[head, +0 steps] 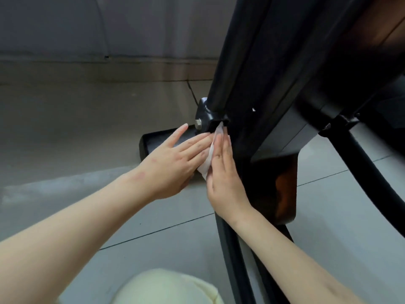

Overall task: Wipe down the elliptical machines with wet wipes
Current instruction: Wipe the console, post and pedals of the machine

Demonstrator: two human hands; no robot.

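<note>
A black elliptical machine (274, 84) fills the right half of the head view, with a thick upright arm ending in a bolted joint (205, 116) above a black pedal tray (153, 139). A white wet wipe (209, 157) sits between my two hands just below that joint, its upper tip touching the black bracket. My left hand (175, 159) lies flat with straight fingers against the wipe from the left. My right hand (221, 170) presses the wipe from the right with its fingers straight and pointing up. Most of the wipe is hidden between the palms.
Grey tiled floor (328, 216) lies below, and a grey wall with a skirting band (87, 69) is behind. A curved black tube (368, 172) of the machine crosses at right. The base rail (232, 260) runs toward me. Pale clothing (166, 288) shows at the bottom.
</note>
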